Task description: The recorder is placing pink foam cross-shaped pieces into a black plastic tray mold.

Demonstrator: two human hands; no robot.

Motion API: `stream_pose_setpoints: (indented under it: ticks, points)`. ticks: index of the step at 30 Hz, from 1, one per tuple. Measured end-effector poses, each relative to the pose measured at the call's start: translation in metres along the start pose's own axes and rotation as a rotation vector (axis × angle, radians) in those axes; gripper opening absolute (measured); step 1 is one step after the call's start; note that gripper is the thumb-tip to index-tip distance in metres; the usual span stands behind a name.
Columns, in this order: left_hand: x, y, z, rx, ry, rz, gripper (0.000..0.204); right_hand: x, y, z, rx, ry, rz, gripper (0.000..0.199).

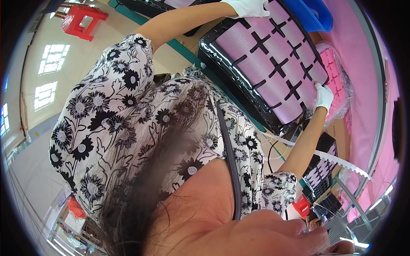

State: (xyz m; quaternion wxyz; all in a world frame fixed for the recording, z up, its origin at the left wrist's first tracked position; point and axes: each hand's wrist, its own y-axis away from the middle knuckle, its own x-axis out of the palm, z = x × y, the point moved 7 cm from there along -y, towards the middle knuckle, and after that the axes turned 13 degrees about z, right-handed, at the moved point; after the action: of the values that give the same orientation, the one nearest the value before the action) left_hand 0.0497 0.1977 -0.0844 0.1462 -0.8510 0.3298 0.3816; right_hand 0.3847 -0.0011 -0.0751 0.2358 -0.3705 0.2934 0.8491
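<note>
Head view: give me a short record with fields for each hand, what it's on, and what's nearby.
left hand: white glove, on the far edge of the black tray
right hand: white glove, gripping the tray's side edge
tray contents: pink pieces in rows
nearby: blue bin; bagged pink parts; red stool

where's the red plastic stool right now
In the head view, the red stool stands on the pale floor at the upper left, left of the bare forearm reaching to the black tray.
</note>
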Motion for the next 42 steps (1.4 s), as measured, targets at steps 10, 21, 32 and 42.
stream_pose_setpoints:
  ticks: [10, 21, 32, 42]
  points:
    - [-0.001, 0.001, 0.001, -0.007, -0.045, 0.016, 0.038, 0.006, -0.022, -0.004, -0.011, -0.398, -0.093, 0.062]
    - [0.003, -0.005, 0.0, 0.051, -0.021, -0.029, 0.036, 0.001, -0.037, -0.013, 0.053, -0.334, -0.114, 0.028]
    - [0.003, -0.003, 0.002, 0.035, -0.017, -0.008, 0.033, 0.003, -0.027, -0.005, 0.01, -0.159, -0.166, 0.056]
    - [0.007, 0.01, 0.014, -0.031, -0.024, 0.163, 0.039, 0.009, -0.005, 0.001, -0.014, -0.261, -0.161, 0.024]
